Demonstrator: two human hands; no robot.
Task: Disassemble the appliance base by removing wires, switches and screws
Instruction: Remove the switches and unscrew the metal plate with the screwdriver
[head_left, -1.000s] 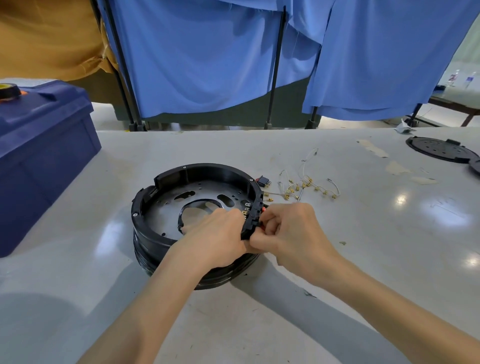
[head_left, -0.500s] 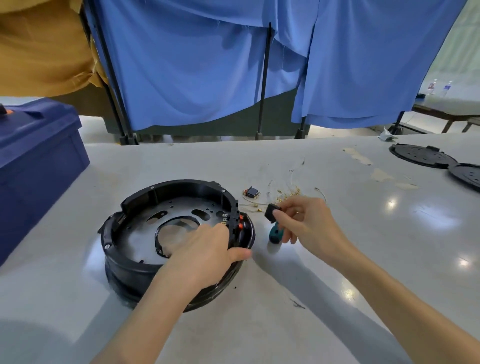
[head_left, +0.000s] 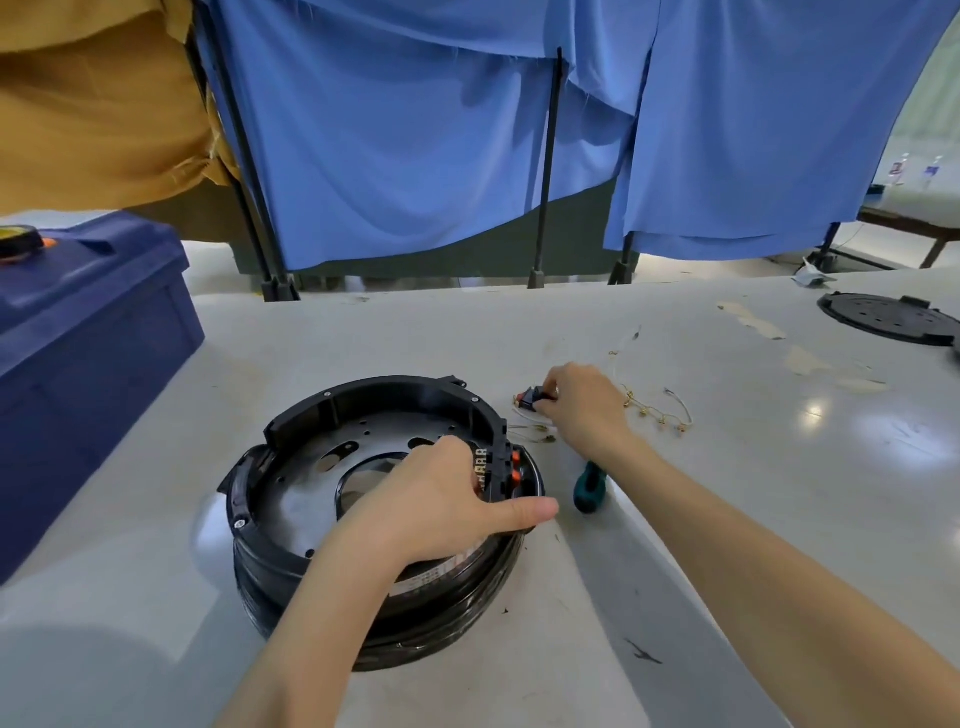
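Grey table (head_left: 727, 519), with the black appliance base (head_left: 322, 467) sitting toward 7 o'clock of the view. Left hand (head_left: 441, 499) grips the rim at the base's 3 o'clock, fingers curled inside, thumb outside. Right hand (head_left: 582, 410), at 1 o'clock, has its fingers bunched in a pinch. Loose wires (head_left: 657, 410) are at 2 and a teal screwdriver (head_left: 589, 486) at 3. The tiny thing in that pinch is a black switch (head_left: 530, 399).

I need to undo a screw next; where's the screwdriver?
Head view: the screwdriver lies on the table right of the base, partly under the right forearm.
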